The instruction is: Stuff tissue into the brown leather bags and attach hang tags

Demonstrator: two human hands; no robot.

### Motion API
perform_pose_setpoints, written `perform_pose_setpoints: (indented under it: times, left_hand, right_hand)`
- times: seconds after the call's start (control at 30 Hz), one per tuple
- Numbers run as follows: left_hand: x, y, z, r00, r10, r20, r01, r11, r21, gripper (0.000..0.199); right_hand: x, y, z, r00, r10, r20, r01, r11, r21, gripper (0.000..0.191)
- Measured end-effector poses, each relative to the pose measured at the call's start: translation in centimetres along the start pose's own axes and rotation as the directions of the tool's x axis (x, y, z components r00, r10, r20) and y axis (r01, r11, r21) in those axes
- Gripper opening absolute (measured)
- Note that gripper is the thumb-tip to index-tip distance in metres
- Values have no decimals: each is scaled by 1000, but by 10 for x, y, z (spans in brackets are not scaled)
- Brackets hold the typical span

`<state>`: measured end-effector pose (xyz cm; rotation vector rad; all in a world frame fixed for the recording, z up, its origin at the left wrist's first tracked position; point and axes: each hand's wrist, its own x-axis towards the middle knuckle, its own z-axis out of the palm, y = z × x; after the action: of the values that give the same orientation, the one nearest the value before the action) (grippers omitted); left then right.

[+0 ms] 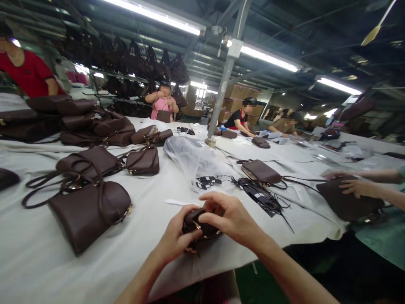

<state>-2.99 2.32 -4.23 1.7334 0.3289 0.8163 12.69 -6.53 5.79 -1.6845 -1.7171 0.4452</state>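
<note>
A small dark brown handbag [205, 231] with gold-coloured metal fittings is between my two hands at the near edge of the table. My left hand [177, 234] grips its left side, thumb in front and fingers behind. My right hand [232, 217] curls over the top and right side, with the thumb at the bag's opening and the fingertips partly hidden. Just beyond lie a bunch of black tags with cords [259, 196] and a clear plastic bag [190, 158]. A larger brown handbag [91, 215] rests on its side to the left.
The white-covered table [152, 249] carries a heap of brown handbags [95, 124] at the back left. A metal post [223, 90] rises from its middle. At the right, a co-worker's hands [360, 185] rest on another brown bag [335, 200]. More people work around the far side.
</note>
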Motion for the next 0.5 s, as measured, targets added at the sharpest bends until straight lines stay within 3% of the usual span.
perform_pose_setpoints:
  times: [0.07,0.13,0.23,0.33,0.43,0.5]
  left_hand:
    - [2,1,-3,1000,-13,-4,13,1000,-6,43]
    - [4,1,-5,1000,-13,-28,12,1000,-9,40]
    - [7,-2,-7,998,-38,-41,38,999,-4,35]
    - [5,-5,-19,997,-71,31,74,993,-90,47]
    - [-5,-10,-45,993,-74,93,83,992,-97,77]
    - [-17,-14,-69,996,-75,-41,75,997,0,79]
  right_hand:
    - [-3,19,-26,994,-106,29,110,946,-305,70]
    - [-5,39,-42,980,-104,168,172,865,-470,80]
    - [-10,56,-41,950,-2,312,200,772,-604,52]
    - [-18,61,-29,945,-6,326,232,716,-659,32]
    - [-24,76,-42,949,-124,289,273,781,-562,21]
    - [-16,95,-71,964,-205,170,263,837,-480,17]
